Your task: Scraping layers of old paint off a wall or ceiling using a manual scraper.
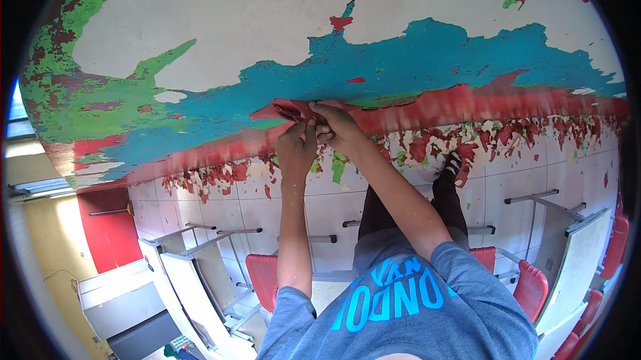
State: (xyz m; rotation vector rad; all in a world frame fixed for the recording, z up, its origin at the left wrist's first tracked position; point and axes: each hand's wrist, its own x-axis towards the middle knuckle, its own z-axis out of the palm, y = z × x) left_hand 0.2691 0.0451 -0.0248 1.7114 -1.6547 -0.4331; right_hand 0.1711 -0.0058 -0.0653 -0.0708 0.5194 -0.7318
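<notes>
A wall [227,20] with peeling paint stands in front of me, showing white, blue-green, green and red layers. Low on the red band, a loose red paint flap [288,108] curls away from the surface. My right hand [338,126] pinches the flap's right end, fingers bent and pressed together. Close beside it on the left, my left hand [297,145] is closed at the flap's lower edge, fingertips almost meeting those of the right. What lies between the left fingertips is partly hidden.
Red, cream and green paint flakes [417,150] litter the tiled floor [340,203] along the wall's foot. My sandalled foot [453,163] stands among them. Tipped tables [177,266] and red chairs [532,290] are behind me on both sides. A red door [105,230] is at left.
</notes>
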